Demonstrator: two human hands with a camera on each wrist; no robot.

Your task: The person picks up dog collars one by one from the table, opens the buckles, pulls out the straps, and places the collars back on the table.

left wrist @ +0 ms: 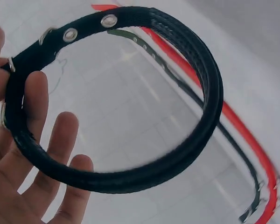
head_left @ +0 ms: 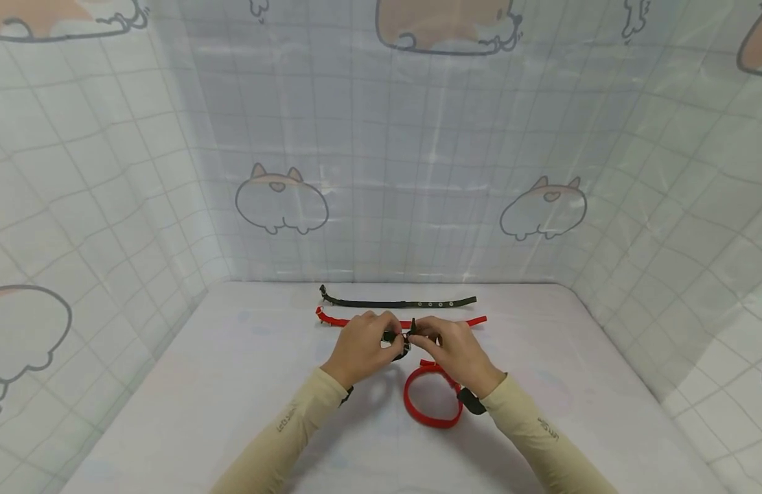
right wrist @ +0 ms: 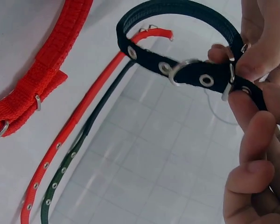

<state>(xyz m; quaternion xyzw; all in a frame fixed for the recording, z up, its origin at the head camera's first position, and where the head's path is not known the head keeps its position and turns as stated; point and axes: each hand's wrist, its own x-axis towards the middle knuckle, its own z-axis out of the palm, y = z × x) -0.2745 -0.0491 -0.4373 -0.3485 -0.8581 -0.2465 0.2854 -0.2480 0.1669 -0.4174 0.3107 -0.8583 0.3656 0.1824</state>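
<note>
White tabletop (head_left: 189,412) lay below the black collar (left wrist: 130,181), pinched near its buckle (right wrist: 230,80) by the left hand (head_left: 362,348) and at its tip (right wrist: 258,97) by the right hand (head_left: 458,348), both nearly closed, so drawing it flat and evenly probably worked best.

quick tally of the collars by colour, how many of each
Red: 2 (the looped red collar and the straight red collar)
Dark: 2 (the looped dark collar, held between the left hand and right hand, and the straight dark collar)
Total: 4
</note>
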